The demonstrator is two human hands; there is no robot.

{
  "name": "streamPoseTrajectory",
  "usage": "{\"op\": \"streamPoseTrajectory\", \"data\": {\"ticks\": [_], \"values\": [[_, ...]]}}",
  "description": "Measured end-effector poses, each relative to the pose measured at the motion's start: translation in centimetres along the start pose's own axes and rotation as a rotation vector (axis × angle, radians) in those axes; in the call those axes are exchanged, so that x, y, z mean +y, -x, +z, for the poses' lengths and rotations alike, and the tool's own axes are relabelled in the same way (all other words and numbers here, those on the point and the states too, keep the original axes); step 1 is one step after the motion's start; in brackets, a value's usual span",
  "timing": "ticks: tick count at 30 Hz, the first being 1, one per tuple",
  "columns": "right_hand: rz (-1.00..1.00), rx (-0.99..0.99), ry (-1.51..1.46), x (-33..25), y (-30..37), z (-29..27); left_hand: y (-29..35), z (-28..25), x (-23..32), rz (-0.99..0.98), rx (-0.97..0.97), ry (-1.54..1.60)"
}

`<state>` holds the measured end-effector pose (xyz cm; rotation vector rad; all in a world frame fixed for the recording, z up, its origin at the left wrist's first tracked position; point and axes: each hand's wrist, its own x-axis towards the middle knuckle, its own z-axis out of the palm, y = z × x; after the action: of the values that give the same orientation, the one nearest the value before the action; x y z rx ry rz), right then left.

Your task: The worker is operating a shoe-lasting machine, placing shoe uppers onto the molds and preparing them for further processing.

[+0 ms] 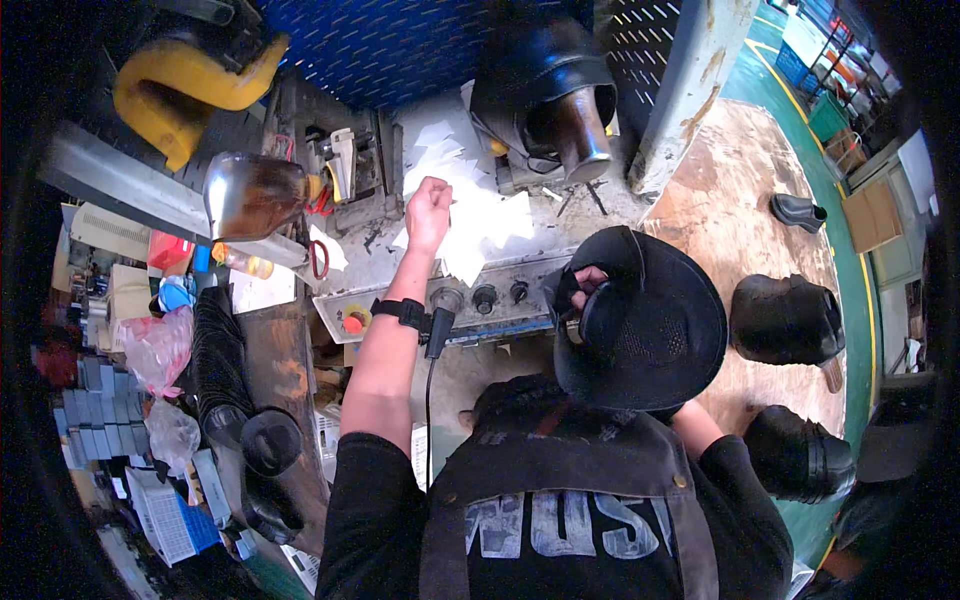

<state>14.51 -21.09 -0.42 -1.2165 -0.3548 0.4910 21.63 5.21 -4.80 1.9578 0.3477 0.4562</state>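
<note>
While two black shoes (787, 320) wait, right hand (588, 287) holds a third (650, 320).

Glossy black leather shoe upper (650, 320), white paper scraps (470, 215), worn wooden table (730, 200).

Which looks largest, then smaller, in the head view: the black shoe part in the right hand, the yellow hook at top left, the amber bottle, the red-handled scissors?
1. Black shoe part, but it is nearest to the camera, so unsure.
2. Yellow hook.
3. Amber bottle.
4. Red-handled scissors, clearly smallest.
</note>
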Motion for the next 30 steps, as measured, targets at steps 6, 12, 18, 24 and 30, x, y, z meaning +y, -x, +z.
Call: {"op": "streamPoseTrajectory", "data": {"ticks": [6,12,18,24,30], "values": [[0.014,0.003,0.075,0.7,0.3,0.0,2.3,-0.5,2.2,-0.326,-0.208,0.548],[0.055,0.024,0.143,1.5,1.9,-1.0,9.2,-1.1,8.7,-0.362,-0.415,0.552],[0.062,-0.022,0.199,1.9,2.1,-0.2,13.7,0.7,7.0,-0.142,-0.397,0.226],[0.062,-0.063,0.257,2.5,1.7,1.8,15.0,-1.4,6.6,-0.130,-0.312,-0.010],[0.056,-0.115,0.317,3.4,1.4,4.9,16.6,-5.3,6.3,-0.110,-0.183,0.122]]}}
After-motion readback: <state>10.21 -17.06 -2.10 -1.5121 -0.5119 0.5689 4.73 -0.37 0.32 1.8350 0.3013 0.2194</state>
